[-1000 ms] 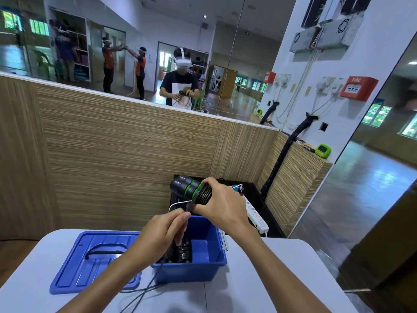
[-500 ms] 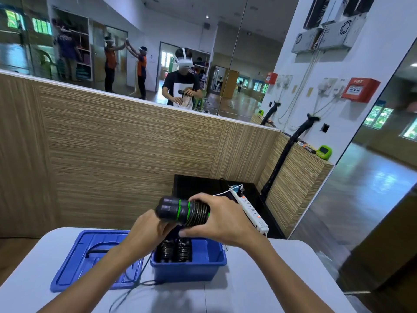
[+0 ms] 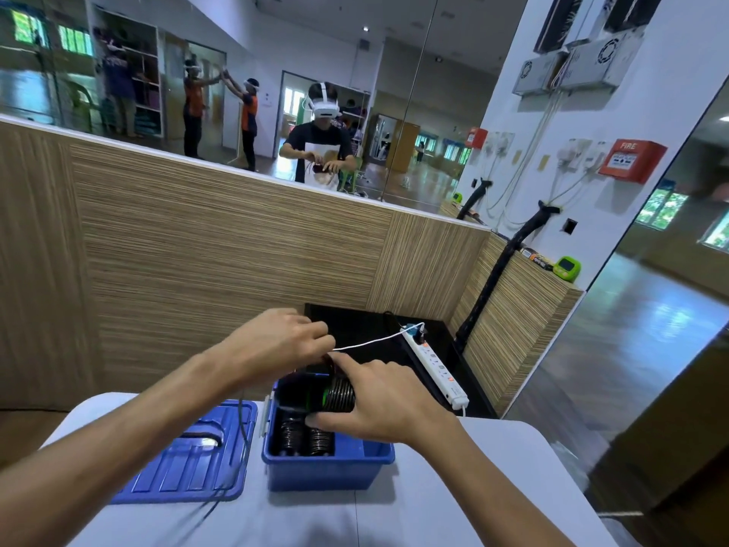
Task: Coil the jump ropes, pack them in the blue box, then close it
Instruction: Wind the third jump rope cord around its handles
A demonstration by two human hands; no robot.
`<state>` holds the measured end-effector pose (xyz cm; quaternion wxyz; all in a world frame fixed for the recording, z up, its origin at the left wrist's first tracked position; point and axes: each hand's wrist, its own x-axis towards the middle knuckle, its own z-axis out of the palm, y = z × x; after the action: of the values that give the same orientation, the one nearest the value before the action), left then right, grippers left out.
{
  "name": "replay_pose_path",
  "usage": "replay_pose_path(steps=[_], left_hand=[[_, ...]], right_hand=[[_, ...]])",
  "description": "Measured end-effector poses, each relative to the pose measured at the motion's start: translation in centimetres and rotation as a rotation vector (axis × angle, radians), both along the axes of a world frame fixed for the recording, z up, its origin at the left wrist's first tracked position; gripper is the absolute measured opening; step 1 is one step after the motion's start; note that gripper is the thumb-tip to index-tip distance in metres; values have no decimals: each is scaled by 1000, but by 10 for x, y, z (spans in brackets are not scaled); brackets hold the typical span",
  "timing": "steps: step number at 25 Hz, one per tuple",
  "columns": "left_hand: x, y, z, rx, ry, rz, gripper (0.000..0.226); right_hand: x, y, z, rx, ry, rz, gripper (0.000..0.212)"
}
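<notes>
The right hand's grip point(image 3: 378, 404) clasps the coiled jump rope point(image 3: 340, 394) directly above the blue box point(image 3: 327, 465), while the left hand point(image 3: 282, 343) pinches the loose cord just behind it.

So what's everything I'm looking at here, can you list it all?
blue box: one, blue, open, on the table at centre.
coiled ropes in box: at least two, black, inside the box.
jump rope: one, black with green band, held above the box; its cord trails down over the lid.
lid: one, blue, flat on the table left of the box.
table: one, pale grey.
power strip: one, white, behind the table.
fire alarm: one, red, on the right wall.
left hand: pinches the rope's cord.
right hand: grips the coiled jump rope.
</notes>
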<state>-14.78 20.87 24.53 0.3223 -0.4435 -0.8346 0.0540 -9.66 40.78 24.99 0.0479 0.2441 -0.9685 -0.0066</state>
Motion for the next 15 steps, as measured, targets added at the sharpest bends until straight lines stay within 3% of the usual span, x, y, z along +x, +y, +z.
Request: replay_pose_path(steps=[3,8,11,13,15], left_hand=[[20,12,-8,86,-61,165,41],[43,21,-15,426,-157,398,36],[55,25,-18,444,-212,512,47],[62,31,-17,509,-288,539,33],[68,34,-17,662,-566,509,16]], right_hand=[[-11,-1,-4,-40,54,-33,72],[-16,-8,-3,-129,230,-66,71],[-19,-14,-6,-164,277,-91,71],[-22,-14,-5,-171,280,-132,72],[-24,-11,-4,-167,304,-139,74]])
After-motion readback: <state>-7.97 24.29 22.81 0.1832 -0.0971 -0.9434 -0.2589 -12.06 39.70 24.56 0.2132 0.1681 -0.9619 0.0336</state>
